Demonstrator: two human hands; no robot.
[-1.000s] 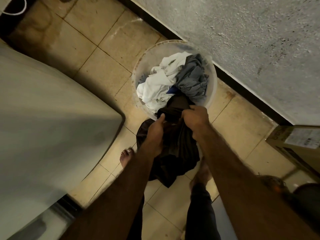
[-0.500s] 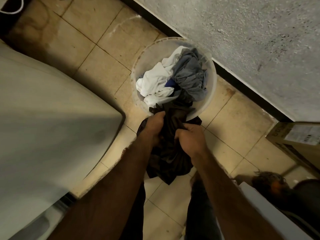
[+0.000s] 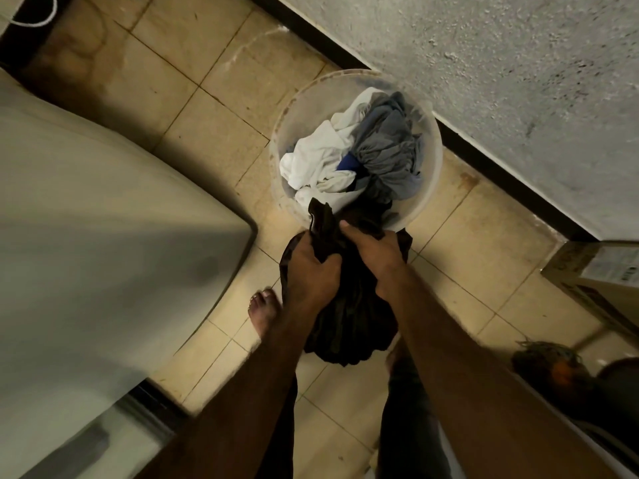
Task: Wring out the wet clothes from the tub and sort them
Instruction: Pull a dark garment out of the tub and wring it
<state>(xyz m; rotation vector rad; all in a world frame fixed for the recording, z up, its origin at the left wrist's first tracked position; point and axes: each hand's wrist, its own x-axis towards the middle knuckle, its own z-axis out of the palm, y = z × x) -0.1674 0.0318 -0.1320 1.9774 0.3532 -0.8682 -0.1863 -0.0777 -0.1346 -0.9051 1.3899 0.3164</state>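
Observation:
A round translucent white tub point(image 3: 434, 160) stands on the tiled floor against the wall. Inside it lie a white garment point(image 3: 318, 157), a grey garment point(image 3: 387, 150) and a bit of blue cloth point(image 3: 345, 164). Both hands grip a dark brown wet garment point(image 3: 349, 323) just in front of the tub's near rim. My left hand point(image 3: 311, 267) squeezes its left side, and my right hand point(image 3: 375, 250) clamps the bunched top. The lower part of the garment hangs down between my forearms above the floor.
A large pale appliance point(image 3: 103, 236) fills the left side. A rough grey wall point(image 3: 501, 81) with a dark skirting runs behind the tub. A cardboard box point(image 3: 601, 281) and a mop head point(image 3: 549, 368) sit at the right. My bare foot point(image 3: 264, 312) stands on the tiles.
My hands have shifted their grip on the dark garment, the right one moving up towards the tub rim. The cloth is bunched tighter between them.

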